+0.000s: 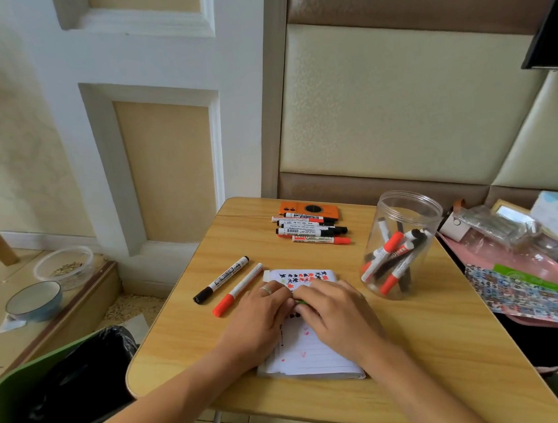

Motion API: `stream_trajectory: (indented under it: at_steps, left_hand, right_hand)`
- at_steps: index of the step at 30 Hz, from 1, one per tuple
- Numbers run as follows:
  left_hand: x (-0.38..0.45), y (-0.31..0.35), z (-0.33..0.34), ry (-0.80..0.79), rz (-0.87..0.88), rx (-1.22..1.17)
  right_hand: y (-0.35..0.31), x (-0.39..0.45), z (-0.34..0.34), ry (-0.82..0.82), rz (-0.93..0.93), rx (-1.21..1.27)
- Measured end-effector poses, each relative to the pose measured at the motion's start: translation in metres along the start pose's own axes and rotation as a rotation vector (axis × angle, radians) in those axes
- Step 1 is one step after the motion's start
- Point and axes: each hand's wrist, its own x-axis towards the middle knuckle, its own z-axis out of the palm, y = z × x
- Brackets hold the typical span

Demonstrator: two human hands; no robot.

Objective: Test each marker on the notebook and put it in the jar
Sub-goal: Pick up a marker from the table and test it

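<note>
My left hand (259, 316) and my right hand (333, 312) meet over the open notebook (311, 356), both gripping a small green marker (301, 302) that is mostly hidden by the fingers. Red and black test marks fill the top of the page. A clear plastic jar (401, 243) stands to the right with several red and black markers inside. One black-capped marker (221, 280) and one red-capped marker (237, 289) lie left of the notebook. A pile of several markers (310, 230) lies at the table's far side.
An orange phone (308, 210) lies behind the marker pile. The small wooden table (193, 330) has clutter at its right: a sticker sheet (534, 291) and plastic packaging (499, 222). A green bin with a black bag (64, 378) stands at the left, bowls (34, 300) beyond.
</note>
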Motion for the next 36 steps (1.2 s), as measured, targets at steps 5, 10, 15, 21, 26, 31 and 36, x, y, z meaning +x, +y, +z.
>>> stream_trajectory:
  at_steps: [5, 10, 15, 21, 26, 31, 36]
  left_hand:
    - [0.001, -0.001, 0.001, 0.044, 0.038, 0.089]
    - [0.001, -0.001, 0.000, 0.058, 0.033, 0.109]
    - [-0.001, 0.001, -0.001, 0.057, 0.010, 0.156]
    - [-0.003, 0.008, -0.004, -0.019, -0.012, 0.266]
    - [-0.003, 0.008, -0.004, -0.073, -0.035, 0.228]
    - [0.000, 0.008, -0.008, -0.255, 0.001, 0.175]
    - [0.002, 0.006, -0.009, -0.373, -0.017, 0.176]
  right_hand:
    - [-0.005, -0.003, -0.004, -0.011, 0.026, -0.018]
    - [-0.001, -0.001, -0.009, -0.119, 0.048, -0.020]
    - [0.011, 0.000, -0.016, -0.193, 0.137, 0.043]
    - [0.021, -0.006, -0.020, -0.134, 0.336, 0.101]
    - [0.017, -0.008, -0.019, -0.149, 0.351, 0.136]
    - [0.020, -0.008, -0.017, -0.115, 0.353, 0.203]
    - [0.030, -0.012, -0.018, 0.033, 0.481, 0.598]
